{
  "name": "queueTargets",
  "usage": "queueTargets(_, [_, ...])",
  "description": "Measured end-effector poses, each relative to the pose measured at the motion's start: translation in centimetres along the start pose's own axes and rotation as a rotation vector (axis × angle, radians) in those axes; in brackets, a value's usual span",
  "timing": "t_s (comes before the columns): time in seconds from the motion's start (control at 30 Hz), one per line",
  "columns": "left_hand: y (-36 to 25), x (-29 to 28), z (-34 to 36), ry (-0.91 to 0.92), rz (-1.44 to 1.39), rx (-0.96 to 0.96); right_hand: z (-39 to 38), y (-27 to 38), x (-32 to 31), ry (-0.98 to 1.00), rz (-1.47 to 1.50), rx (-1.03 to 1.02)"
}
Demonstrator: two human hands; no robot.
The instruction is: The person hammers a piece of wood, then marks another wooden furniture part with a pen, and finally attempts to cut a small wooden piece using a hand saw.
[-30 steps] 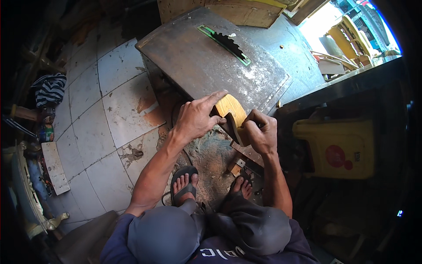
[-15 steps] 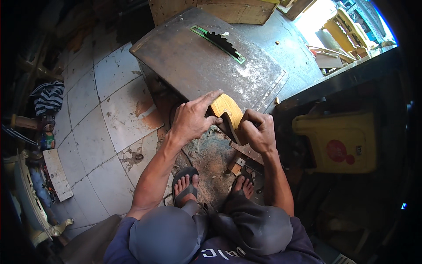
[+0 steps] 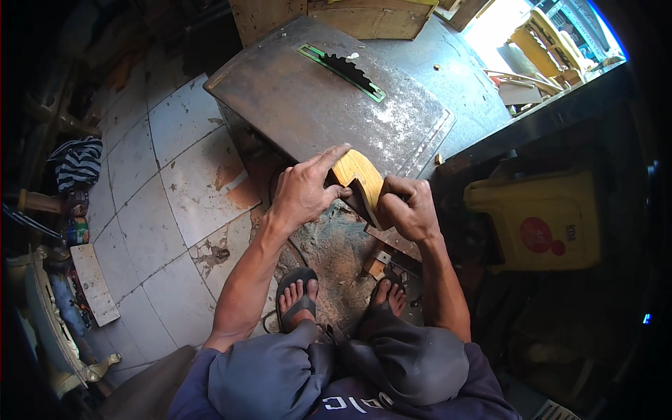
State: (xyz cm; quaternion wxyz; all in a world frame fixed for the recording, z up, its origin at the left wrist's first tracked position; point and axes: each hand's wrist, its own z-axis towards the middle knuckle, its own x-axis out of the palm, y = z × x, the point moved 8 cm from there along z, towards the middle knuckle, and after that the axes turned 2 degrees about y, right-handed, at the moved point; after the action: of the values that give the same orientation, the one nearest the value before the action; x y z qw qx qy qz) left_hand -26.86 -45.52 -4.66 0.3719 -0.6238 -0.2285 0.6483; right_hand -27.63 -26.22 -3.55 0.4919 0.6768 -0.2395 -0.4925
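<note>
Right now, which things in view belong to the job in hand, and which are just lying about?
In hand:
curved wooden piece, held by the left hand
right hand at the piece's right end, exact grip hidden

Apparently just lying about, neither hand touching:
striped cloth, far left
yellow plastic container, right
toothed saw blade, beyond

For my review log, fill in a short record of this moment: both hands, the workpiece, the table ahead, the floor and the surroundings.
Left hand: holds the wooden piece, index finger along its far end
Right hand: fingers curled against the piece's right end; exact grip hidden
Workpiece: yellowish, curved outer edge, notched inner side
Saw table: toothed blade in a green-edged slot; pale dust nearby
Floor: pale tiles at left
Right side: yellow container, in shadow
Far left: striped cloth
</note>
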Motion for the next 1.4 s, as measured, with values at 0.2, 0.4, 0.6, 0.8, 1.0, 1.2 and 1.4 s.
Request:
queueTargets(0.2, [0.1, 0.3, -0.2, 0.0, -0.01, 0.001, -0.1, 0.0, 0.0, 0.027, 0.007, 0.006])
queueTargets(0.4, [0.2, 0.3, -0.1, 0.0, -0.009, 0.016, 0.2, 0.9, 0.1, 0.053, -0.061, -0.061])
queueTargets(0.6, [0.1, 0.3, 0.0, -0.008, 0.002, 0.025, 0.1, 0.9, 0.2, 0.11, -0.037, -0.035])
queueTargets(0.8, [0.0, 0.3, 0.0, 0.015, -0.009, 0.008, 0.4, 0.8, 0.2, 0.162, -0.111, -0.03])
queueTargets(1.0, [-0.2, 0.5, 0.3, 0.016, -0.014, 0.021, 0.2, 0.7, 0.1, 0.242, -0.068, 0.034])
queueTargets(1.2, [0.4, -1.0, -0.9, -0.103, 0.03, 0.005, -0.8, 0.4, -2.2, -0.101, 0.176, -0.062])
queueTargets(1.4, [0.9, -2.5, -3.6, -0.297, 0.116, -0.06, -3.6, -2.3, -2.7, -0.271, 0.419, 0.091])
